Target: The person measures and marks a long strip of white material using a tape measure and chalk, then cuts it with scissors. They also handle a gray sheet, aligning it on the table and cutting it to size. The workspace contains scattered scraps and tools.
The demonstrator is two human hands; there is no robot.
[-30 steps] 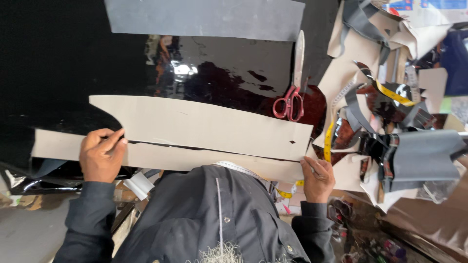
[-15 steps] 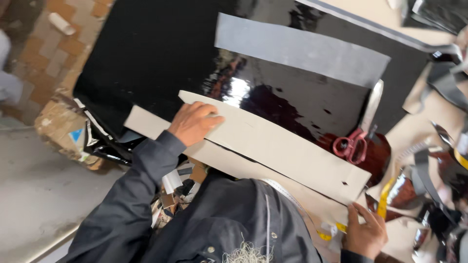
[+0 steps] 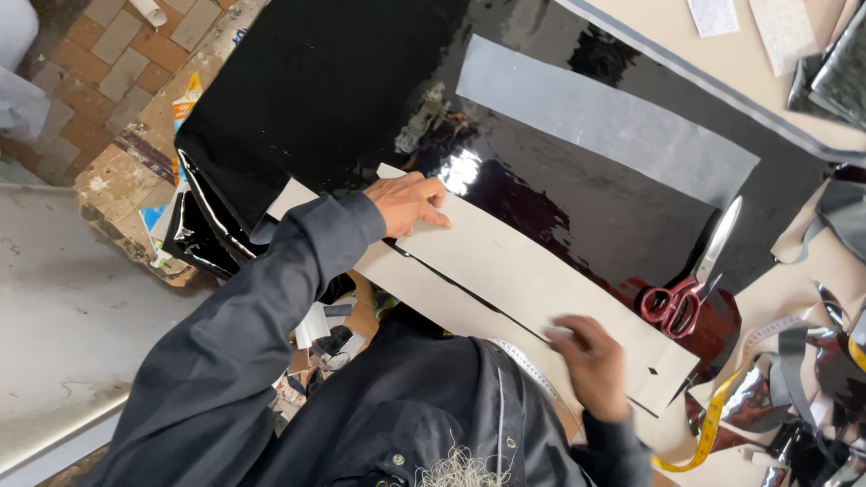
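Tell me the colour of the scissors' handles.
Red, on the scissors lying right of the right hand; seen in the head view.

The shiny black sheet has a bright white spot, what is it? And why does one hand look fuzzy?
Head view: the white spot is glare on the glossy black sheet, beside the left hand, which looks sharp; the right hand is smeared by motion blur.

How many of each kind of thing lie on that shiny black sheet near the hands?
Beige card strips under the hands: 2, upper and lower
Grey strip: 1
Red-handled scissors: 1
Yellow tape measure, beside the sheet: 1
Total: 5
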